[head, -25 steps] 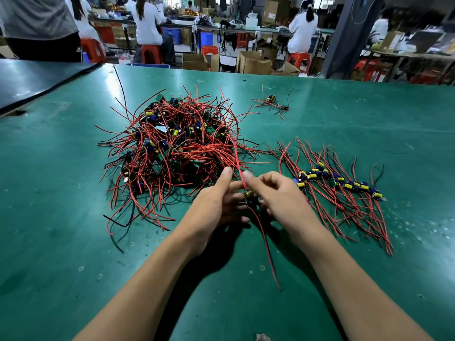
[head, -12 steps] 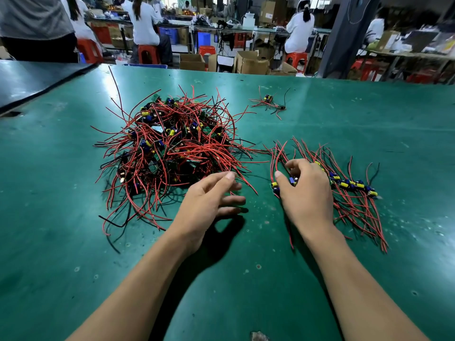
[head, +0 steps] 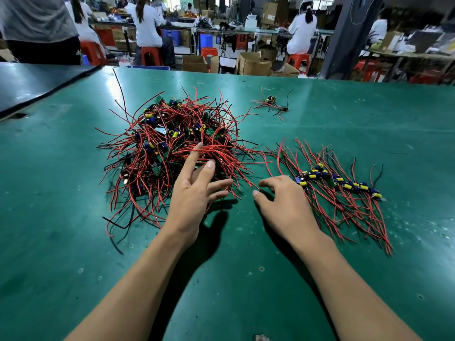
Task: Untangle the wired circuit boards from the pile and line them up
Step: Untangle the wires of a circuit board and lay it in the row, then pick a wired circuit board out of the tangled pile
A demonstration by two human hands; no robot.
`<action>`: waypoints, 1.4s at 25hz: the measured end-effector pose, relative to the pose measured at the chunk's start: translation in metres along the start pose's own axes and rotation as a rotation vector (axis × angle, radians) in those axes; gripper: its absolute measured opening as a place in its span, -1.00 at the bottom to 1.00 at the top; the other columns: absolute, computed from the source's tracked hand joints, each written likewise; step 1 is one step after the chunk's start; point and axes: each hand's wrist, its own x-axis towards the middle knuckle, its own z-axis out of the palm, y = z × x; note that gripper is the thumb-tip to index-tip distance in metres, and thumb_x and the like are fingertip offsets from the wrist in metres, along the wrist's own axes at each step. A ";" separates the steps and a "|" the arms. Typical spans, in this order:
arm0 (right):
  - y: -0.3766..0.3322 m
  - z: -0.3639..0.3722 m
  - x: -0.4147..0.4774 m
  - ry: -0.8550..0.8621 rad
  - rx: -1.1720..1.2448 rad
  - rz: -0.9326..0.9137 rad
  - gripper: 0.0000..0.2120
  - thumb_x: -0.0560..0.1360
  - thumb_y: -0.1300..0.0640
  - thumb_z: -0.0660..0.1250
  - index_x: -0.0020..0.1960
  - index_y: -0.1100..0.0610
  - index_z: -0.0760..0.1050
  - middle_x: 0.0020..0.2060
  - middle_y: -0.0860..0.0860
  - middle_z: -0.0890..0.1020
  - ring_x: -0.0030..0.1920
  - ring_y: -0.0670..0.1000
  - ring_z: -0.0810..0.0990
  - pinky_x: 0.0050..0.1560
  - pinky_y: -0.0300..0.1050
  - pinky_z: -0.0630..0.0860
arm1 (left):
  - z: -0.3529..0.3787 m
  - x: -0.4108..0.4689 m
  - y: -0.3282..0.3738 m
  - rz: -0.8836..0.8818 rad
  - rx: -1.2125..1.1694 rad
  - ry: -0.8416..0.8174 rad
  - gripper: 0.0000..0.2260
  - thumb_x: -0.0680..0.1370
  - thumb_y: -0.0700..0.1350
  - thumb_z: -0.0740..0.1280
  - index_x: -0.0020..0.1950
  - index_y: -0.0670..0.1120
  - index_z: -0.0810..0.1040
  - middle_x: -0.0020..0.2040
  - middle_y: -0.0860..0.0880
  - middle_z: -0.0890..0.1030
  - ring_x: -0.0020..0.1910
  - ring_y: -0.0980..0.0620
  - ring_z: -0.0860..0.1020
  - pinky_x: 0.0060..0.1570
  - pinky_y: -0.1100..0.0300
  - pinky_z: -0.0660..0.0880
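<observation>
My forearms reach in over the green table [head: 73, 242]. My left hand [head: 194, 193] hangs over the near edge of the pile [head: 167, 143] of wired circuit boards. Its fingers are spread wide and grip nothing, and the forefinger stretches into the red wires; the tip seems to touch a strand, though the tangle makes that hard to judge. My right hand [head: 283, 205] is palm down over the bare surface between the pile and the lined-up row [head: 342, 185]. Its fingers are loosely bent and apart and hold nothing, and its outer edge is just beside the row's leftmost board.

The row runs off to the right, its boards side by side and their red wires fanning toward me and away. Beyond it, well apart from both groups, a couple of stray boards [head: 273, 104] lie with wires crossed.

Past the table's far edge, open cardboard boxes [head: 253, 64] stand on the floor; I cannot see what is inside. Seated workers [head: 301, 30] on red stools [head: 150, 55] face cluttered benches.
</observation>
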 end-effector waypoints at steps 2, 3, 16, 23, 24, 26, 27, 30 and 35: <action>-0.001 0.002 -0.001 0.001 -0.011 -0.007 -0.68 0.56 0.01 0.39 0.24 0.15 0.62 0.20 0.10 0.60 0.25 0.12 0.53 0.33 0.03 0.41 | 0.000 0.001 0.000 -0.059 -0.003 -0.006 -0.67 0.65 -0.10 0.22 0.36 0.23 0.36 0.31 0.06 0.50 -0.01 -0.14 0.69 -0.01 0.00 0.61; -0.001 0.003 -0.001 0.003 -0.009 -0.015 -0.68 0.56 0.02 0.39 0.24 0.15 0.62 0.19 0.10 0.61 0.25 0.12 0.53 0.32 0.04 0.41 | 0.001 0.002 -0.001 -0.082 0.006 -0.004 -0.68 0.65 -0.10 0.21 0.36 0.22 0.37 0.32 0.11 0.50 -0.01 -0.13 0.69 0.00 0.00 0.59; -0.007 -0.003 -0.003 -0.029 0.066 -0.085 -0.56 0.46 -0.13 0.36 0.21 0.13 0.63 0.10 0.06 0.63 0.17 0.11 0.57 0.23 0.17 0.46 | 0.011 -0.021 -0.001 -0.313 0.054 -0.396 -0.77 0.50 0.04 0.40 -0.15 -0.12 0.69 -0.07 -0.15 0.71 -0.31 -0.01 0.64 -0.24 0.17 0.55; -0.015 0.006 -0.005 -0.093 0.333 -0.177 -0.76 0.47 0.18 0.48 0.13 0.02 0.65 -0.19 -0.10 0.58 -0.25 -0.04 0.50 -0.10 -0.22 0.46 | 0.014 -0.032 -0.001 -0.461 0.011 -0.701 -0.79 0.54 -0.01 0.35 -0.12 -0.12 0.68 -0.05 -0.16 0.70 -0.35 0.01 0.63 -0.32 0.24 0.56; -0.015 0.007 -0.005 -0.058 0.378 -0.154 -0.84 0.47 0.17 0.52 0.03 0.01 0.65 -0.23 -0.12 0.59 -0.27 -0.08 0.51 -0.15 -0.27 0.46 | 0.013 -0.031 -0.001 -0.465 0.011 -0.701 -0.80 0.54 -0.01 0.35 -0.10 -0.12 0.68 -0.05 -0.17 0.70 -0.34 0.01 0.63 -0.32 0.24 0.56; -0.013 0.006 -0.004 -0.017 0.436 -0.133 -0.94 0.48 0.16 0.51 -0.07 0.07 0.66 -0.29 -0.12 0.62 -0.29 -0.16 0.54 -0.15 -0.28 0.48 | 0.011 -0.030 -0.002 -0.468 0.015 -0.681 -0.80 0.53 -0.01 0.37 -0.04 -0.13 0.68 -0.06 -0.19 0.69 -0.34 0.02 0.62 -0.32 0.24 0.56; -0.012 0.006 -0.003 -0.004 0.467 -0.125 -0.96 0.49 0.16 0.50 -0.08 0.09 0.66 -0.30 -0.11 0.63 -0.29 -0.19 0.54 -0.15 -0.28 0.48 | 0.011 -0.029 -0.003 -0.463 0.016 -0.650 -0.79 0.52 -0.01 0.39 -0.02 -0.15 0.67 -0.08 -0.19 0.69 -0.35 0.02 0.61 -0.34 0.24 0.56; -0.010 0.002 -0.002 0.051 0.501 -0.095 -0.97 0.49 0.11 0.50 -0.11 0.05 0.67 -0.31 -0.07 0.65 -0.31 -0.17 0.54 -0.19 -0.29 0.46 | 0.009 -0.024 -0.002 -0.436 0.032 -0.516 -0.80 0.50 -0.05 0.38 -0.01 -0.17 0.61 -0.16 -0.17 0.68 -0.39 0.02 0.57 -0.40 0.26 0.53; -0.011 -0.002 0.002 0.162 0.691 0.036 -0.87 0.52 0.05 0.48 -0.17 0.07 0.63 -0.37 -0.02 0.62 -0.35 -0.13 0.48 -0.24 -0.14 0.46 | 0.006 -0.023 -0.004 -0.367 0.159 -0.403 -0.91 0.53 -0.14 0.39 -0.11 -0.16 0.56 -0.32 -0.13 0.63 -0.48 0.02 0.55 -0.50 0.28 0.47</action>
